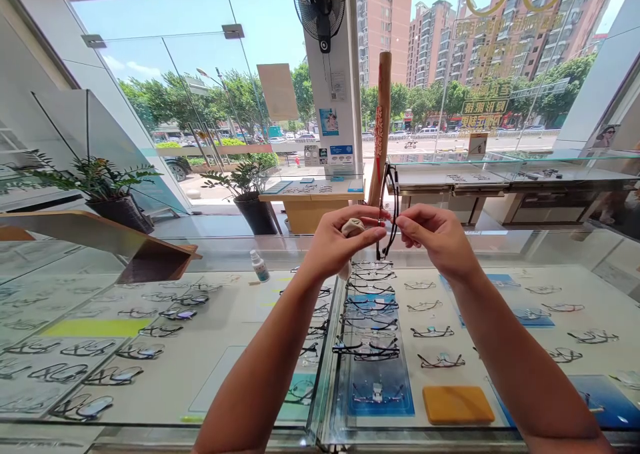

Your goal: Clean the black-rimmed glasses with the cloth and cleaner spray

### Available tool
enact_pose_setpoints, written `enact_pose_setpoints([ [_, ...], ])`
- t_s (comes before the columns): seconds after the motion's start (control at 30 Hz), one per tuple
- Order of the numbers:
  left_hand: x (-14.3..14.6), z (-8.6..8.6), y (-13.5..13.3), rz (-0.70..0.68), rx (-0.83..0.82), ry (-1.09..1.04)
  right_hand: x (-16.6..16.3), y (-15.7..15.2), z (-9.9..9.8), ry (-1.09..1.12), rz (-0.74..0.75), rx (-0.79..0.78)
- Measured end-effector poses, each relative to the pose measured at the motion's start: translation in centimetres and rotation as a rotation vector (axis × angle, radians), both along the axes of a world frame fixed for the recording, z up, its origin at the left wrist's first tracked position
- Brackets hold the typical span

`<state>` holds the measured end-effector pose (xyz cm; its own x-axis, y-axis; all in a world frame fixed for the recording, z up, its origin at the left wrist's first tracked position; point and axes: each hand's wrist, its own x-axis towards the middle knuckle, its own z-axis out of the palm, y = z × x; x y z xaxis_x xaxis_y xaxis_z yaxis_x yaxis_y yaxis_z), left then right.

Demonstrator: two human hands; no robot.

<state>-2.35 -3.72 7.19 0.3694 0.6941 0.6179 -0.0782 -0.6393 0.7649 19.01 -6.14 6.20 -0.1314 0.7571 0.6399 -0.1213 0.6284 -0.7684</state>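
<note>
Both my hands are raised above a glass display counter [320, 434], pinching a pair of dark-framed glasses [390, 207] held on end between them. My left hand [340, 237] is closed on the frame and also has a small pale cloth [351, 227] tucked in its fingers. My right hand [435, 234] grips the frame from the other side with thumb and fingers pressed together. Below the hands, rows of glasses [370, 307] lie under the glass.
A small white spray bottle [259, 266] stands on the counter to the left. A yellow pad [457, 404] lies in the case at front right. Potted plants [107, 191], a wooden post [381, 127] and another display counter [500, 177] stand behind, before large windows.
</note>
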Motion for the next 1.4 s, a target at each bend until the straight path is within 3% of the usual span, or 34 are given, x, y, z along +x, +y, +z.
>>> enact_pose_setpoints([
  [0.17,-0.5,0.2,0.3,0.039,0.032,0.012,0.9,0.0,0.1,-0.035,-0.179,0.005],
  [0.4,-0.5,-0.1,0.5,0.074,0.055,0.115,3.6,0.0,0.3,-0.185,-0.861,0.240],
  [0.5,0.1,-0.6,0.4,0.064,0.050,0.128,3.6,0.1,0.3,-0.217,-1.013,0.336],
  [0.67,1.0,-0.9,0.1,0.050,0.020,0.086,1.8,0.2,-0.3,-0.286,-0.951,0.407],
  [0.8,1.4,-0.8,-0.3,0.059,0.022,0.064,0.8,0.1,-0.8,-0.330,-0.988,0.417],
  [1.13,0.8,-0.6,0.5,0.183,0.050,-0.083,1.4,0.0,-0.3,-0.454,-1.011,0.482],
  [1.3,0.3,-0.5,0.8,0.273,0.048,-0.186,1.4,0.0,-0.5,-0.537,-0.950,0.429],
  [1.4,0.4,-0.5,0.6,0.243,0.038,-0.147,1.1,-0.3,-0.3,-0.498,-0.882,0.436],
])
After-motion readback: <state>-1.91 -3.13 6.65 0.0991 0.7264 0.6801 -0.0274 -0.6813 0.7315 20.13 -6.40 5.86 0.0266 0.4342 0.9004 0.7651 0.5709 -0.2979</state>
